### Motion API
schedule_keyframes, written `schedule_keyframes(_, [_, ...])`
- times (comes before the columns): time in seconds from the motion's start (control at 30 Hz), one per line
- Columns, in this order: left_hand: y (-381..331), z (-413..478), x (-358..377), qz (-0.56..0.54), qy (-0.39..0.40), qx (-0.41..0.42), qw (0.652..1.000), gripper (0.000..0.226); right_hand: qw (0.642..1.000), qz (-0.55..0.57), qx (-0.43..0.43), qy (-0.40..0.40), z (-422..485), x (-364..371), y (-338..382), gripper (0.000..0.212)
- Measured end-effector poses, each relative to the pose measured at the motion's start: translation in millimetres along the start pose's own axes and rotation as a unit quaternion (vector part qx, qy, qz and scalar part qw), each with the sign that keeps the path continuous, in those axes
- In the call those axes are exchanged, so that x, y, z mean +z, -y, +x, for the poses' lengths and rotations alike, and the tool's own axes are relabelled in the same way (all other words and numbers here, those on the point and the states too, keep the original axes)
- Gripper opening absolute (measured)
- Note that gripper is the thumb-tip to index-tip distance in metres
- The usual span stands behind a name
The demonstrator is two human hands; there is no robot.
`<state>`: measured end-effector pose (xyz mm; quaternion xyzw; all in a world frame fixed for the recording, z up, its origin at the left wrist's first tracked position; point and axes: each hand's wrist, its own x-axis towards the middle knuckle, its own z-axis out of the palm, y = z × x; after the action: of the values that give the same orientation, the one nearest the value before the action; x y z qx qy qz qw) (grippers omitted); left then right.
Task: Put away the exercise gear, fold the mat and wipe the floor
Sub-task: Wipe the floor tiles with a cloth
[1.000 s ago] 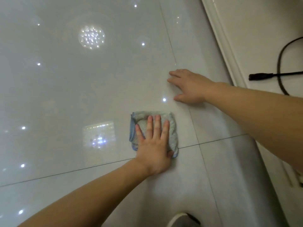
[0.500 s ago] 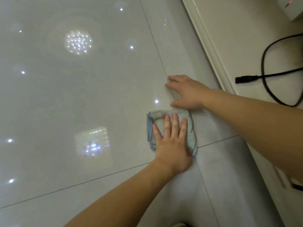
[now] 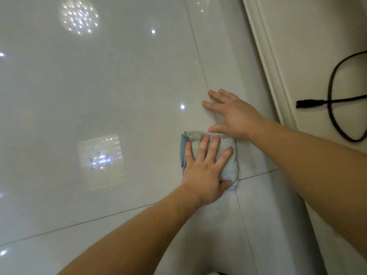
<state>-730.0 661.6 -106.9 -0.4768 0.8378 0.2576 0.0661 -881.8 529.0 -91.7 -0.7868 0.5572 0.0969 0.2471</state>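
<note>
A glossy pale tiled floor (image 3: 119, 86) is filling most of the view. It is mirroring ceiling lights as a round cluster of bright dots (image 3: 79, 16) at the far left and a square patch of dots (image 3: 101, 153) nearer in. Thin dark grout lines (image 3: 198, 54) are crossing it, and two of them are meeting just beside the hands.

Along the right side a cream wall (image 3: 317, 36) is rising from a white skirting board (image 3: 266, 56). A black cable (image 3: 333, 108) is hanging in a loop against that wall, its plug end (image 3: 305, 103) pointing left.

The right hand (image 3: 232, 114) is lying flat on the floor near the skirting board. Its fingers are straight and slightly spread, holding nothing. Its thumb is sitting right at the far edge of the cloth; whether the two are touching cannot be told.

The left hand (image 3: 204, 171) is pressing down on a folded light blue cloth (image 3: 230, 169). Its four fingers are stretching straight and apart across the top, and its thumb is resting against the cloth's near right corner.

The cloth is lying flat on the floor under that palm, between the two hands. Its near right corner is sitting at the crossing of the grout lines.
</note>
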Motion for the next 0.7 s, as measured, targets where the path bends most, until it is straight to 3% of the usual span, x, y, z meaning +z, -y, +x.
schedule_keyframes(0.13, [-1.0,-1.1,-5.9,-0.011,0.026,0.003,1.000,0.090,1.000,-0.014,0.010,0.012,-2.5,-7.0,6.2,0.086])
schedule_keyframes(0.7, [-6.0,3.7,2.7,0.003,-0.008,-0.039,0.999,0.097,1.000,0.000,0.002,-0.024,2.4,6.4,-3.5,0.088])
